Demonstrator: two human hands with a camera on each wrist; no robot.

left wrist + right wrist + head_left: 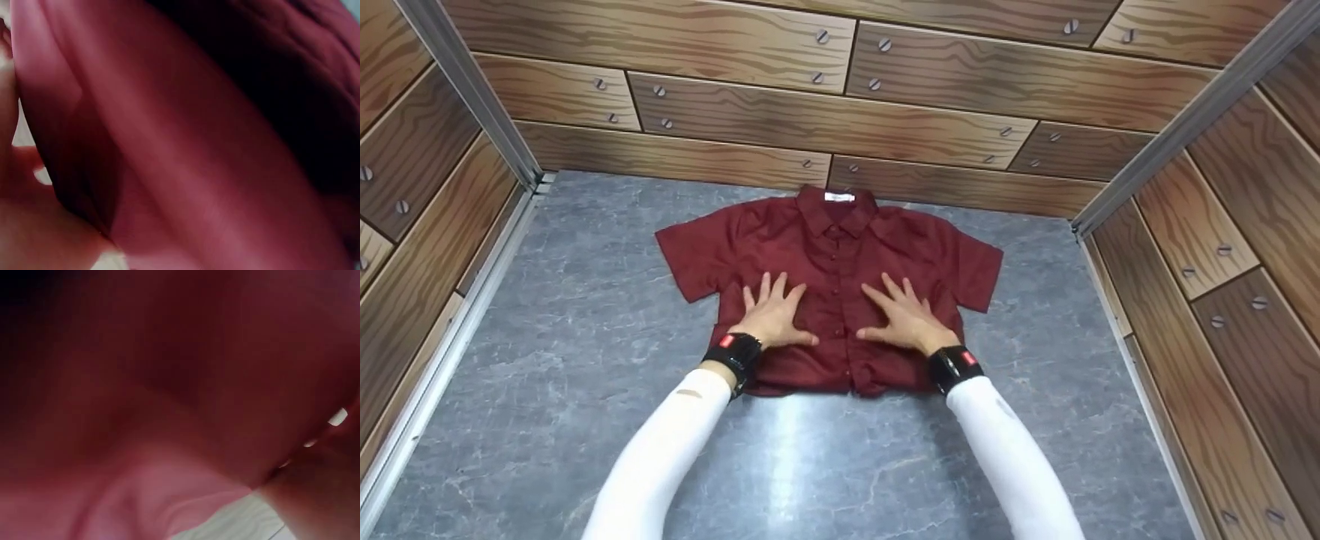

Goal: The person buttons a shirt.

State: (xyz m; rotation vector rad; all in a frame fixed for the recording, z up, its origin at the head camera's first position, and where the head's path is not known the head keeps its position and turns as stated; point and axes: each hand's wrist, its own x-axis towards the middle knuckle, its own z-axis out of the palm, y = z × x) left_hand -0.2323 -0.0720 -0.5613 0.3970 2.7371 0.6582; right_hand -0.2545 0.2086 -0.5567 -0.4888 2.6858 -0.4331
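A dark red short-sleeved button-up shirt (900, 247) lies front up, its collar (837, 214) at the far side and both sleeves spread outward. My left hand (772, 315) rests on the wearer's-right half of its front with fingers straight and fanned. On the other side of the button line, my right hand (906, 319) lies with its fingers spread too. Neither hand has cloth gathered in its fingers in the head view. Red fabric (185, 140) fills most of the left wrist view, the hand at its left edge. The right wrist view holds blurred red cloth (169, 382) beside the hand.
The shirt lies on a grey marbled tabletop (585, 315). Wood-patterned panels stand at the back (735, 112), left (427, 247) and right (1222, 247), with grey metal strips at the corners. The shirt's collar comes close to the back panel.
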